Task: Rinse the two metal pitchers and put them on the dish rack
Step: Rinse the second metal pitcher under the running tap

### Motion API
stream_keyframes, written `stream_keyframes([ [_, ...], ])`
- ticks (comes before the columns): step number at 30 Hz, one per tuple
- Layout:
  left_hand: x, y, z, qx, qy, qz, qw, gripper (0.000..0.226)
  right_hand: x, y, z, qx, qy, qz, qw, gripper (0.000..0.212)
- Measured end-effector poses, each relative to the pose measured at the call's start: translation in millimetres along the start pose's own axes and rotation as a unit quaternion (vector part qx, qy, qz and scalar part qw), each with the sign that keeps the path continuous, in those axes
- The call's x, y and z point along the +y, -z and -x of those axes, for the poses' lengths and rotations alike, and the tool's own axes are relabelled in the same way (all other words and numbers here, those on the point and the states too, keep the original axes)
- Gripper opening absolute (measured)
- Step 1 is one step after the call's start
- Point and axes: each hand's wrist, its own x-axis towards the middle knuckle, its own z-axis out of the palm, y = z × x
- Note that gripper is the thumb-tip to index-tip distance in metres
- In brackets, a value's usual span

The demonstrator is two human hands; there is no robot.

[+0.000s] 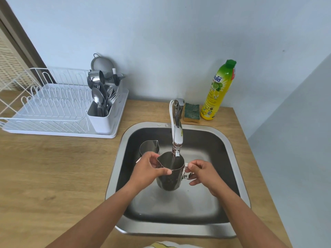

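Note:
A metal pitcher [170,179] is held upright over the sink [231,151], right under the faucet spout [176,138], with a thin stream of water running into it. My left hand [148,169] grips its rim and left side, thumb on the front edge. My right hand [202,173] pinches the handle on the pitcher's right. A second metal pitcher [149,146] stands in the sink's back left, behind my left hand. The white dish rack [53,108] sits on the counter to the far left.
A cutlery holder [103,113] full of spoons and forks, a small metal cup and a strainer [102,64] occupy the rack's right end. A green sponge [192,111] and a yellow dish soap bottle [217,92] stand behind the sink. The wall corner is close on the right.

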Motion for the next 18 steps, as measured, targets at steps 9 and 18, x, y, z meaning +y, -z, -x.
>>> stream_keyframes([
  [9, -5.3, 5.7, 1.8, -0.003, 0.006, 0.023, 1.0, 0.067, -0.1, -6.1, 3.0, 0.016, 0.021, -0.005, 1.0, 0.017],
  [18, -2.2, 4.6, -2.5, -0.003, 0.013, 0.006, 1.0, 0.071, -0.7, -7.0, 4.7, 0.022, 0.015, 0.003, 1.0, 0.017],
])
